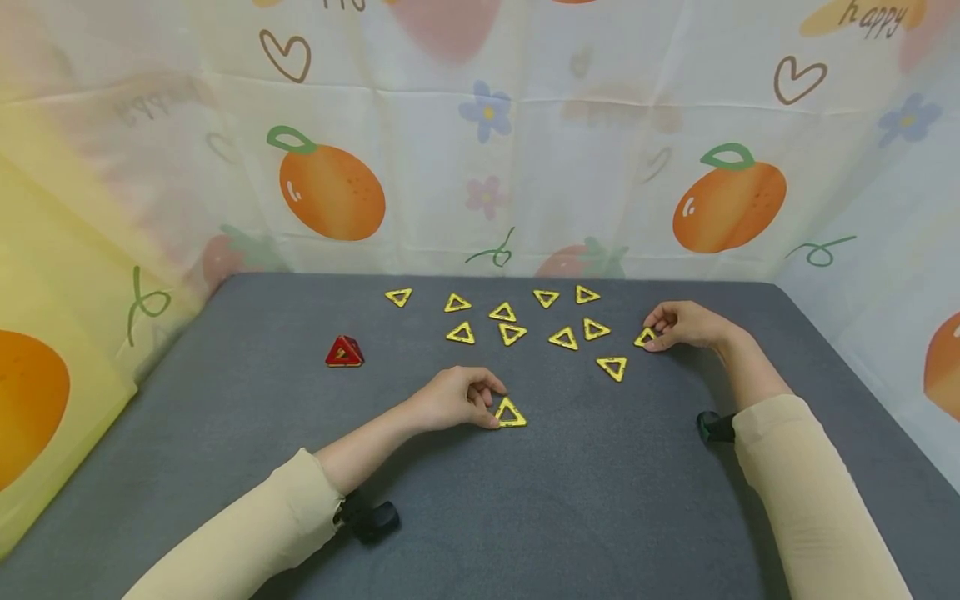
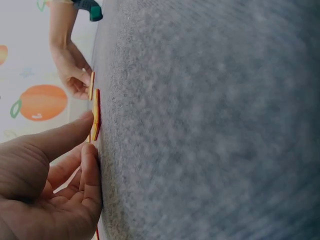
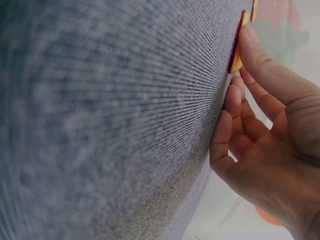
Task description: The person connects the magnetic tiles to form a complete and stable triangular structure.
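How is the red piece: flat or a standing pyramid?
A standing pyramid: in the head view, the red piece rises to a peak, two faces showing.

Dark grey table [image 1: 570,508]: yellow triangles [image 1: 612,361], red pyramid [image 1: 344,353].

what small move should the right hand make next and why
Probably have the right hand bring its yellow triangle to the left hand: each hand holds a separate one, and the left hand's triangle is apart from the others, with room beside it.
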A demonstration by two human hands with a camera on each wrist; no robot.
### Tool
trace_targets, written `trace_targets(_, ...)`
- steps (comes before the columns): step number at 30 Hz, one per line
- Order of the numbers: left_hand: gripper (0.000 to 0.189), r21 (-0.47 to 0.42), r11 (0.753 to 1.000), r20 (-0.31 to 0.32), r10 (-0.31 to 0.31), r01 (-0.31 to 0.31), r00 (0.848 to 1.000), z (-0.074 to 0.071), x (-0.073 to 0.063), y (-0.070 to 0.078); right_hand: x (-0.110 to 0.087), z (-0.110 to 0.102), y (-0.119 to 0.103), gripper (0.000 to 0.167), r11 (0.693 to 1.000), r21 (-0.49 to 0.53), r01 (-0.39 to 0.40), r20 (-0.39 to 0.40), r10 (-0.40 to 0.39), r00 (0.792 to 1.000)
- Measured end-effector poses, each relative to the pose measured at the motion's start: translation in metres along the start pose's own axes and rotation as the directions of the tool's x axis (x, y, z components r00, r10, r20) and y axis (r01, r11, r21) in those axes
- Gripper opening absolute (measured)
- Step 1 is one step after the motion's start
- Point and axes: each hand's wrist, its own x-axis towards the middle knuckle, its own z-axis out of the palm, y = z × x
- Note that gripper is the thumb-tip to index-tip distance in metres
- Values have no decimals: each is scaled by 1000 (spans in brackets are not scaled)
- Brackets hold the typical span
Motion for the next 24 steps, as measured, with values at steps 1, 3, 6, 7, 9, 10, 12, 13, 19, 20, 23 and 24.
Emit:
trace_targets(1,42,2,1000,2,3,-3,1000,0,0,-1,0,0,0,46,1000,0,0,0,0,1000)
trace_targets(3,42,6,1000,8,14,-14,1000,-1,0,-2,1,0,0,46,1000,0,2,0,-2,1000)
trace_targets(6,42,15,999,20,31,-32,999,-1,-1,-2,0,0,0,46,1000,-1,5,0,-5,1000)
trace_targets(7,41,16,999,23,34,-35,999,-1,-1,-2,0,0,0,46,1000,1,5,0,-5,1000)
trace_targets(9,40,16,999,29,39,-39,999,-1,-1,-2,-1,0,-1,46,1000,3,6,-1,-6,1000)
trace_targets(10,40,18,999,31,38,-39,999,-1,-1,-2,-1,-1,-1,46,1000,4,8,0,-8,1000)
trace_targets(12,40,19,999,31,35,-35,999,-1,-2,-2,-1,-1,-1,46,1000,5,10,1,-10,1000)
trace_targets(13,40,21,999,31,33,-33,999,-1,-2,-2,-1,-1,-2,46,1000,7,11,1,-11,1000)
trace_targets(19,40,31,999,29,35,-35,999,-1,-2,-2,-1,0,-2,46,1000,6,4,1,-4,1000)
trace_targets(20,40,32,999,28,35,-36,999,-1,-2,-1,-1,0,-3,46,1000,5,2,0,-2,1000)
trace_targets(23,39,33,999,24,39,-40,999,-1,-2,-1,-1,-1,-3,46,1000,6,-1,0,1,1000)
trace_targets(24,39,32,999,22,40,-41,999,0,-1,-1,-1,-1,-3,46,1000,6,-1,0,1,1000)
